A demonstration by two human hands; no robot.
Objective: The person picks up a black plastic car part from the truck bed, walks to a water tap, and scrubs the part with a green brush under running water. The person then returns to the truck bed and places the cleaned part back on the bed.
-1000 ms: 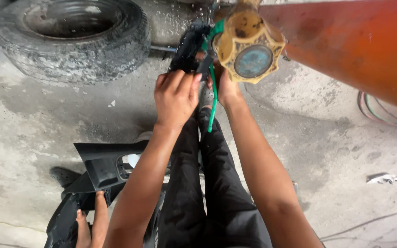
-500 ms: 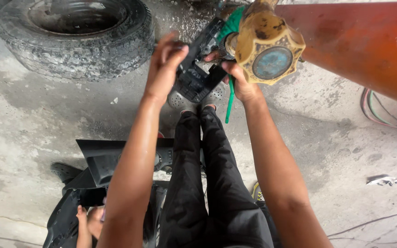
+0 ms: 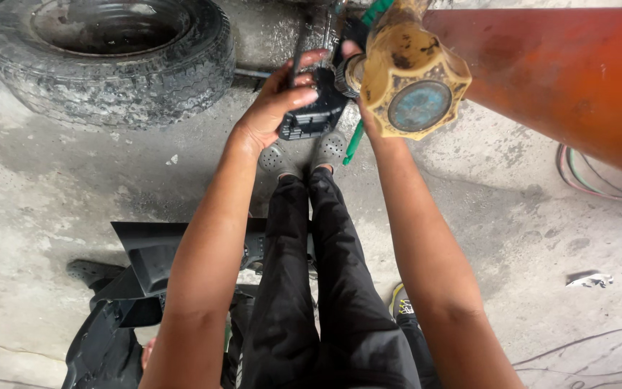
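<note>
Both my hands are raised over my outstretched legs in black trousers (image 3: 318,288). My left hand (image 3: 271,108) wraps around a black battery-powered hand tool (image 3: 312,115) from the left. My right hand (image 3: 363,119) holds the same tool from the right and is mostly hidden behind a worn yellow pressure gauge (image 3: 412,79). The gauge sits on the end of an orange gas cylinder (image 3: 563,79). A green hose (image 3: 354,144) hangs down beside the tool.
A worn tyre (image 3: 109,57) lies on the concrete floor at the upper left. Black plastic panels (image 3: 145,252) lie by my left thigh. Cables (image 3: 592,180) run along the floor on the right, near a small scrap (image 3: 588,279).
Both hands have carried the black tool up and away from me, close against the yellow gauge. The left hand has shifted onto the tool's side.
</note>
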